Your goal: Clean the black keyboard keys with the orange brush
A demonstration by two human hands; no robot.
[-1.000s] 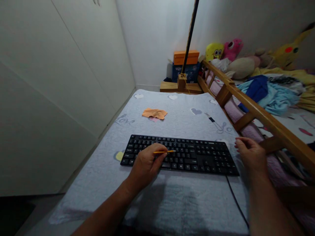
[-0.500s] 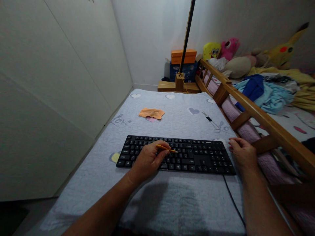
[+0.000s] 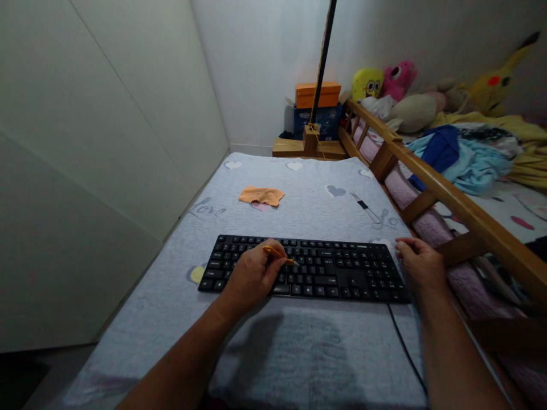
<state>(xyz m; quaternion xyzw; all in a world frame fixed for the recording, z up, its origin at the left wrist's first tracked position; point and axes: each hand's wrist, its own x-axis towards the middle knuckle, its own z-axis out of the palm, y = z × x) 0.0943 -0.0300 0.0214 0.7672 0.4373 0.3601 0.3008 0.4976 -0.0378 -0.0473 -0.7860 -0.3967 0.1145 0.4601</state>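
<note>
A black full-size keyboard (image 3: 352, 276) lies across the bedspread in front of me. My left hand (image 3: 254, 270) is over its left-middle keys, fingers pinched round a slim orange stick (image 3: 277, 254) with a pale tip, perhaps a small brush. The tip points right and sits at the keys; whether it touches them I cannot tell. At the keyboard's right end, my right hand (image 3: 421, 265) has its fingers curled with the fingertips against the edge. Some of those fingers are hidden.
Beyond the keyboard lie an orange cloth (image 3: 261, 196) and a thin wire tool (image 3: 365, 208) with a black middle. A black cable (image 3: 404, 344) runs toward me. A wooden rail (image 3: 448, 193) borders the right side, a pale panel (image 3: 106, 171) the left. Boxes (image 3: 318, 95) stand at the back.
My left hand has shifted slightly left along the keys, and the orange stick has moved and turned with it. My right hand stays at the keyboard's right end.
</note>
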